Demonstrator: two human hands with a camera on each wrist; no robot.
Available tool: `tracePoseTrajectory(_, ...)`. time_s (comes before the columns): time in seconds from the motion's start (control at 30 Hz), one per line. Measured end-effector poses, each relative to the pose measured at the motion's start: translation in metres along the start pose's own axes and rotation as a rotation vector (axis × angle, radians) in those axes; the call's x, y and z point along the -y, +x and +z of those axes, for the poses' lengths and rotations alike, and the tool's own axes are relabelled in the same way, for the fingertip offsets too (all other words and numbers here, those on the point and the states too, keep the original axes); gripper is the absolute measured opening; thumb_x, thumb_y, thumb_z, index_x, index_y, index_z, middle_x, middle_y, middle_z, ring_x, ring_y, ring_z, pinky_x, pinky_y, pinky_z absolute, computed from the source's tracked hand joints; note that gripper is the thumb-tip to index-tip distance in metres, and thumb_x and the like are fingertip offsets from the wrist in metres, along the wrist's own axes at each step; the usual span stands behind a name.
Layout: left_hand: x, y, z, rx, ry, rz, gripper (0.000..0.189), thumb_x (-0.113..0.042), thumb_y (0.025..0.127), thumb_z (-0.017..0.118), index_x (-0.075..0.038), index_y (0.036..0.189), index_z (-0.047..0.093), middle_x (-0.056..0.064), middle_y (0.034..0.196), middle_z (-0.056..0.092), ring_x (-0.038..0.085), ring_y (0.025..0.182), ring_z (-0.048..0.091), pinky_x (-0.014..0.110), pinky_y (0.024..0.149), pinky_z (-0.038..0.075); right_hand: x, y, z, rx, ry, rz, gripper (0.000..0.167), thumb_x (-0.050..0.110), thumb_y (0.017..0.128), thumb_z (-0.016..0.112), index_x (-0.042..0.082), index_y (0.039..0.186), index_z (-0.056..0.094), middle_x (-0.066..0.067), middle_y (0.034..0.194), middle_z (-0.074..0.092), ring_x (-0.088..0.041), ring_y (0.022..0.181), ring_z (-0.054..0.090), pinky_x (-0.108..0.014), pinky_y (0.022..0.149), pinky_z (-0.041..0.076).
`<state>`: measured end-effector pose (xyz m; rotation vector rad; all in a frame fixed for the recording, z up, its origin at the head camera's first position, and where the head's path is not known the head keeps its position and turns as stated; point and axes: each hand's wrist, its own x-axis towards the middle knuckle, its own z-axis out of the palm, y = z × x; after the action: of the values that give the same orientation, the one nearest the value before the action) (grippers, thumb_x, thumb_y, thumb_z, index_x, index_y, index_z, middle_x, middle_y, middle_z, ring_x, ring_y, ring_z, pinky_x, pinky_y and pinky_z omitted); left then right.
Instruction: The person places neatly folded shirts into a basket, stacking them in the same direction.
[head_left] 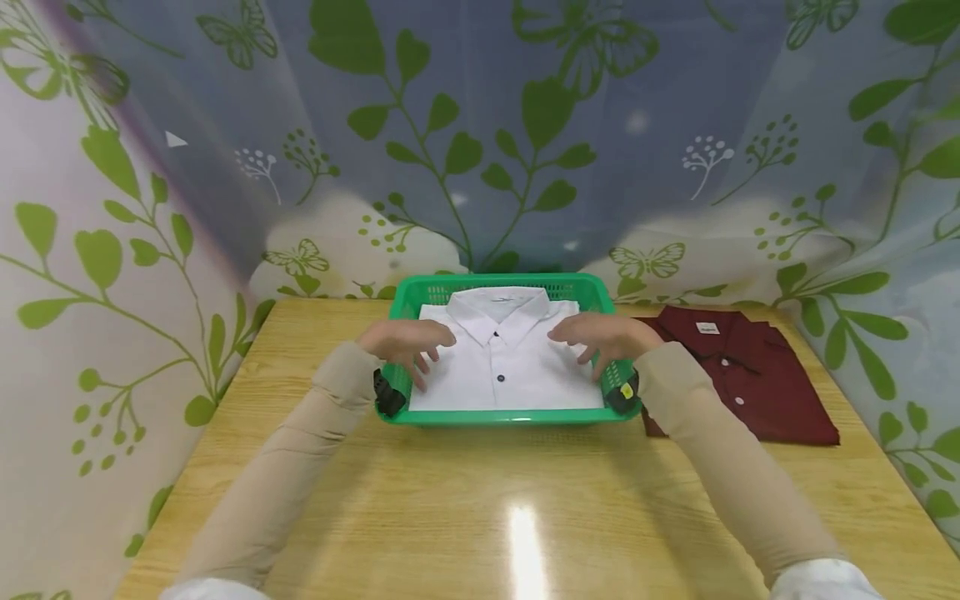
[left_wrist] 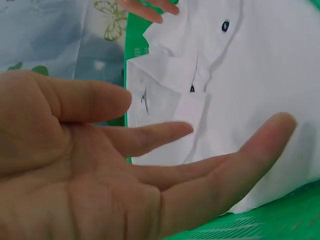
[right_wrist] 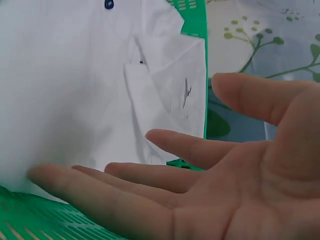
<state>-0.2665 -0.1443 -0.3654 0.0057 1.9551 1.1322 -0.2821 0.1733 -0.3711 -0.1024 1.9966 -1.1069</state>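
A folded white shirt (head_left: 517, 383) with dark buttons lies in a green plastic basket (head_left: 517, 417), its collar toward the back wall. Over the shirt's left side is my left hand (head_left: 408, 340), fingers spread and nothing in its grasp. My right hand (head_left: 606, 333) mirrors it over the right side, likewise holding nothing. In the left wrist view, the left fingers (left_wrist: 220, 185) extend loosely above the white cloth near the collar. The right wrist view has the right fingers (right_wrist: 145, 175) stretched out over the shirt near the basket's slotted wall.
A folded dark red shirt (head_left: 757, 383) with light buttons lies on the wooden table (head_left: 450, 500), right of the basket and partly behind my right forearm. A curtain (head_left: 480, 150) printed with leaves and butterflies hangs behind and at both sides of the table.
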Motion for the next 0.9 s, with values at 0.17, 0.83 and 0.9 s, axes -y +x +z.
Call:
tracePoseTrajectory(0.17, 0.008, -0.007, 0.004, 0.022, -0.018, -0.023, 0.067, -0.029, 0.105, 0.042, -0.003, 0.158, 0.009, 0.030, 0.157, 0.015, 0.054, 0.138, 0.026, 0.057, 0.090, 0.052, 0.000, -0.012, 0.012, -0.015, -0.007, 0.030, 0.081, 0.039, 0.099, 0.058, 0.001, 0.156, 0.017, -0.031, 0.156, 0.016, -0.055, 0.133, 0.035, -0.056, 0.090, 0.052)
tracePoseTrajectory(0.83, 0.022, -0.010, 0.014, -0.009, 0.062, -0.037, 0.063, -0.031, 0.103, 0.043, -0.002, 0.155, 0.022, 0.027, 0.156, 0.020, 0.049, 0.136, 0.033, 0.058, 0.097, 0.047, -0.016, -0.021, 0.033, -0.051, -0.057, 0.011, 0.084, 0.045, 0.098, 0.057, -0.003, 0.154, 0.016, -0.028, 0.157, 0.016, -0.056, 0.137, 0.027, -0.061, 0.100, 0.043)
tracePoseTrajectory(0.9, 0.020, -0.013, 0.015, -0.018, 0.066, -0.032, 0.064, -0.031, 0.103, 0.043, -0.002, 0.156, 0.020, 0.028, 0.156, 0.019, 0.050, 0.134, 0.034, 0.056, 0.094, 0.050, -0.016, -0.026, 0.031, -0.042, -0.025, -0.004, 0.084, 0.044, 0.099, 0.056, -0.003, 0.155, 0.014, -0.028, 0.157, 0.014, -0.056, 0.138, 0.025, -0.061, 0.101, 0.042)
